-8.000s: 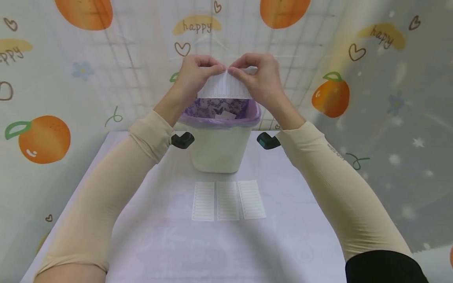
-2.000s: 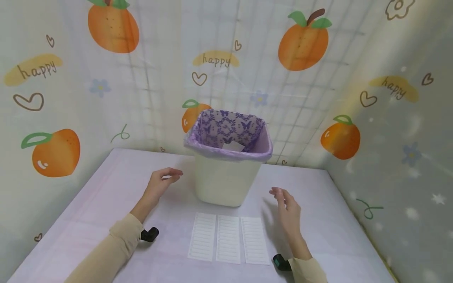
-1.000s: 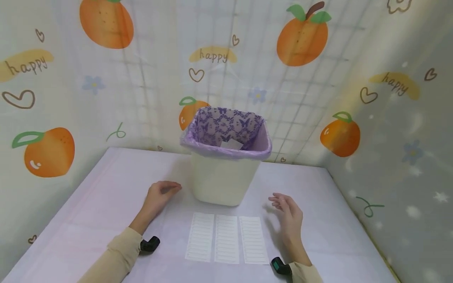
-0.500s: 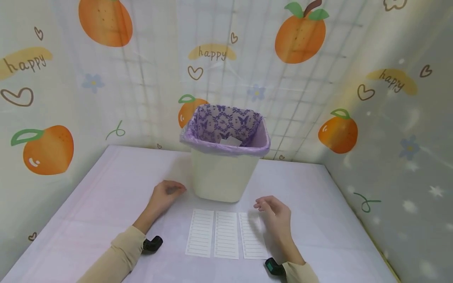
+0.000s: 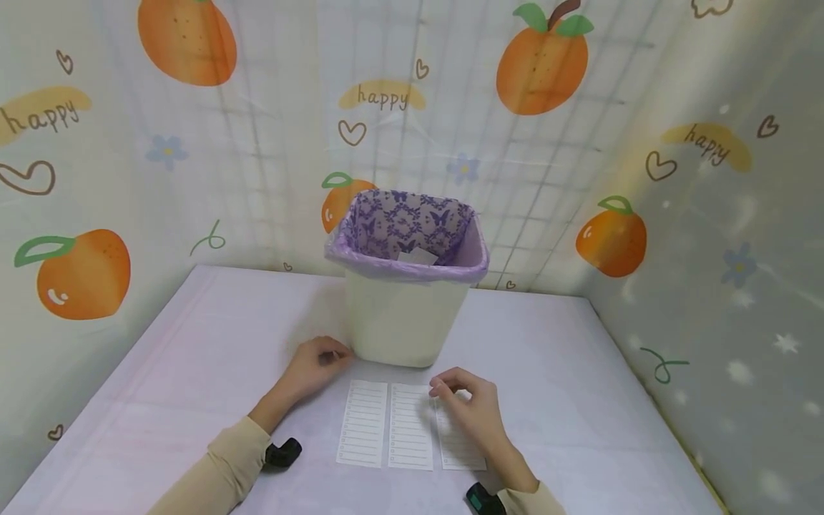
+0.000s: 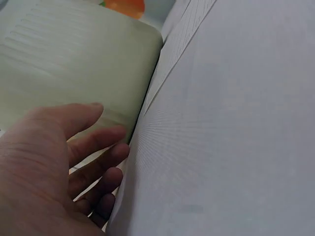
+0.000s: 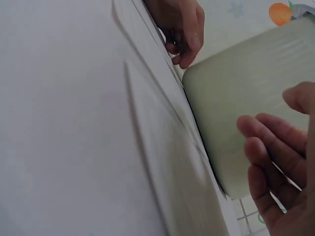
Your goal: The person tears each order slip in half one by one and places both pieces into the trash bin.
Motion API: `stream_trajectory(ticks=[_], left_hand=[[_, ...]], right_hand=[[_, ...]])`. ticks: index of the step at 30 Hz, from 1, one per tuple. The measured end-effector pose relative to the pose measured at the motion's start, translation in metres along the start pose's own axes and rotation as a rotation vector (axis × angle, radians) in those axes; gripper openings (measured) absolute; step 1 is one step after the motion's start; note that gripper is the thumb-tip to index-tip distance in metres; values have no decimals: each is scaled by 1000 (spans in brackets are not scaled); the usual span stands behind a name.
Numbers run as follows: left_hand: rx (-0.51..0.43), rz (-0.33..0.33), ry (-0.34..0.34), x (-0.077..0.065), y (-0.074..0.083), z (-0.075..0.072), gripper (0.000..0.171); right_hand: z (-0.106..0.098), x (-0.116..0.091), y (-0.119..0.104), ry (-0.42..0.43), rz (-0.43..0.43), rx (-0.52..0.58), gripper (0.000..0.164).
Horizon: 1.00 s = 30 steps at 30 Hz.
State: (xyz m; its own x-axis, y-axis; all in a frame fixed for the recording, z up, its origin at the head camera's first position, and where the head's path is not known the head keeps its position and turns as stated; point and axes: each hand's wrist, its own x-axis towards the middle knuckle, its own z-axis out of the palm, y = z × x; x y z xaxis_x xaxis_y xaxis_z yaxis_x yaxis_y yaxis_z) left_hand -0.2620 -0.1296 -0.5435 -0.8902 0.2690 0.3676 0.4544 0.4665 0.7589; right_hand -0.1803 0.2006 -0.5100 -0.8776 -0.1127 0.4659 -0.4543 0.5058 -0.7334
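Three narrow lined paper slips with small checkboxes lie side by side on the table: a left slip (image 5: 363,423), a middle slip (image 5: 410,429) and a right slip (image 5: 462,450). My left hand (image 5: 317,368) is near the bin's lower left corner, fingers loosely bent, nothing in it. My right hand (image 5: 475,409) hovers over the right slip and hides its upper part; its relaxed fingers (image 7: 268,142) hold nothing in the right wrist view. Behind the slips stands a cream waste bin (image 5: 405,322) with a purple butterfly-print liner (image 5: 412,270). White paper pieces (image 5: 418,255) show inside it.
A pale cloth covers the table (image 5: 225,336). Behind and to the sides hangs a curtain (image 5: 277,143) printed with oranges. Each wrist wears a small black camera, such as the left wrist camera (image 5: 283,453).
Eight seconds ago both hands pinched a lined paper above the bin; it is out of them now. Lately the hands came down and drew together, the right moving left over the right slip.
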Motion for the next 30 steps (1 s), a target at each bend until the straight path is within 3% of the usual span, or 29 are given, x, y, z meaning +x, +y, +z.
stream_trajectory(ticks=[6, 18, 22, 30], left_hand=[[71, 84, -58, -1, 6, 2, 16], [71, 105, -223, -2, 11, 7, 41], [72, 145, -272, -3, 13, 7, 45], [168, 186, -359, -6, 26, 7, 58]], right_hand=[[7, -2, -5, -37, -13, 5, 8], [8, -5, -8, -28, -34, 1, 9], [9, -5, -8, -28, -30, 34, 9], [8, -6, -5, -46, -4, 22, 10]])
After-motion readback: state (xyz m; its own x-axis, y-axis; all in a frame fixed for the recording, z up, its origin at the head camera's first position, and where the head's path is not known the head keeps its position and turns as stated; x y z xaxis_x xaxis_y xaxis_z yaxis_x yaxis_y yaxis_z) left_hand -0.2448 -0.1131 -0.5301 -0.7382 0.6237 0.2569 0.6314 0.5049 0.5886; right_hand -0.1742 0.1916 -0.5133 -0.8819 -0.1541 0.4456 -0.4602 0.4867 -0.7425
